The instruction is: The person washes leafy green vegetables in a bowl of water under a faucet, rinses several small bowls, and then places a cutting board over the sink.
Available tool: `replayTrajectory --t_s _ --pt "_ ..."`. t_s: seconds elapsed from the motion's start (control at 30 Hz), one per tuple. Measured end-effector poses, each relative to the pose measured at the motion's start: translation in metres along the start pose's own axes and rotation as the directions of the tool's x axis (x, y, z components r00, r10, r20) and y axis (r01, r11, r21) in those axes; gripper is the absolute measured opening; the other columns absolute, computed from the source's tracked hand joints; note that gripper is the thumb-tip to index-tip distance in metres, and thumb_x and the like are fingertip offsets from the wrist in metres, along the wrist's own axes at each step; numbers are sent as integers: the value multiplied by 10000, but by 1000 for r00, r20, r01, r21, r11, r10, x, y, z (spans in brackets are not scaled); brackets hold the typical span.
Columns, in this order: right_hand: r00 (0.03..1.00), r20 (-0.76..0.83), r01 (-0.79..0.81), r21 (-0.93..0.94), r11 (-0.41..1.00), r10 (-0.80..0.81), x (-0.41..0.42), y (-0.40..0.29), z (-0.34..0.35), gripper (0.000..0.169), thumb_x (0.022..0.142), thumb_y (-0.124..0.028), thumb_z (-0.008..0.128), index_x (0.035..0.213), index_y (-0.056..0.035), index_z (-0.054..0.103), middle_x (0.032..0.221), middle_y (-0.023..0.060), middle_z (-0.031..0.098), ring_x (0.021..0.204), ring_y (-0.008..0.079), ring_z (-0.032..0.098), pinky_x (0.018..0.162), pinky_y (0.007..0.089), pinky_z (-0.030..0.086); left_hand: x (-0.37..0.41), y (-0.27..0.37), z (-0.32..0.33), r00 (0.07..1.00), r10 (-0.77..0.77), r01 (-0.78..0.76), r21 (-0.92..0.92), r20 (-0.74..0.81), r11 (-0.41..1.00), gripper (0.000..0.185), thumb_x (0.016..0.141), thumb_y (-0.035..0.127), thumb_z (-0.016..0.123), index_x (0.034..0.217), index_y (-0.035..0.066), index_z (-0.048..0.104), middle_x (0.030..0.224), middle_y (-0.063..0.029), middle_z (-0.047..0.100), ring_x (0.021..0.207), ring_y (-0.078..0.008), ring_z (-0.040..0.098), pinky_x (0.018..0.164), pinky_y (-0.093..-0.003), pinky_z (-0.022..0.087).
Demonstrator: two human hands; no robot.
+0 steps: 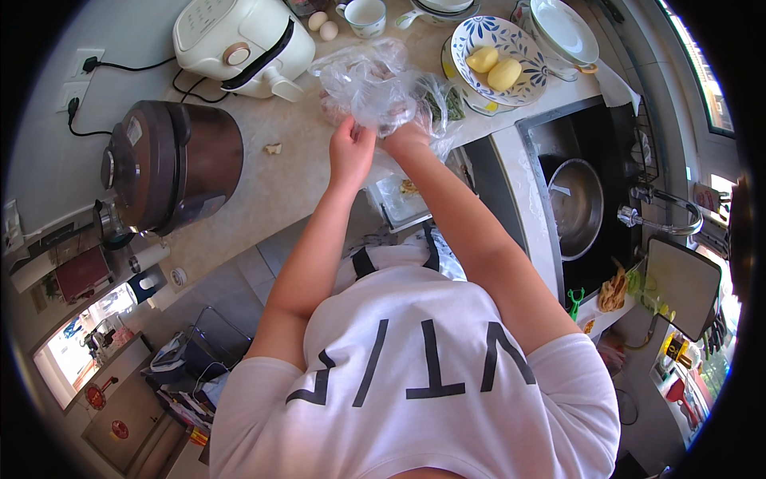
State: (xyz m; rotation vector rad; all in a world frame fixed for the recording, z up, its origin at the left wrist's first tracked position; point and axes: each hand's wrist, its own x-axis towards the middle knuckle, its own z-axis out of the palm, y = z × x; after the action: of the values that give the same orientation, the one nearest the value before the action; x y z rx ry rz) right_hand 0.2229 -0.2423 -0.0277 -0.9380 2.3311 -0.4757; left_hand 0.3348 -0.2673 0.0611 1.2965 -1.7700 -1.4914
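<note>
My left hand (352,149) pinches the near edge of a clear plastic bag (383,99) at the front of the worktop. Pinkish contents show dimly through its crumpled film. My right hand (408,139) reaches in under the plastic at the bag's right side. The film covers its fingers, so whether they grip anything is hidden. Just right of that hand, green leafy vegetables (444,103) lie in clear plastic. Below my wrists, an open drawer (400,206) juts from under the counter with some plastic and yellowish bits in it.
A white air fryer (245,48) and a brown electric cooker (173,164) stand at left. Two eggs (323,26) lie near a cup (365,17). Two peeled potatoes (504,74) rest in a patterned bowl (467,33). The sink at right holds a metal basin (577,209) beneath a faucet (664,212).
</note>
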Motion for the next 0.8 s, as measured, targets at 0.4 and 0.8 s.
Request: replayTrajectory --t_s 0.4,0.8 --pt "993 -21 120 248 961 -118 -19 32 -37 648 725 -227 663 1302 -68 415 1188 174 587 1124 342 554 924 370 455 5 12 5 991 -132 123 -406 8 905 278 937 316 550 835 61 601 628 64 409 563 -46 378 500 -227 347" --pt "903 -71 416 392 820 -424 -37 22 -89 605 692 -197 747 1229 -68 500 1146 152 589 1064 294 565 900 353 447 -1 25 9 985 -147 167 -306 87 937 299 959 366 499 960 76 573 684 46 426 601 -57 405 514 -235 360"
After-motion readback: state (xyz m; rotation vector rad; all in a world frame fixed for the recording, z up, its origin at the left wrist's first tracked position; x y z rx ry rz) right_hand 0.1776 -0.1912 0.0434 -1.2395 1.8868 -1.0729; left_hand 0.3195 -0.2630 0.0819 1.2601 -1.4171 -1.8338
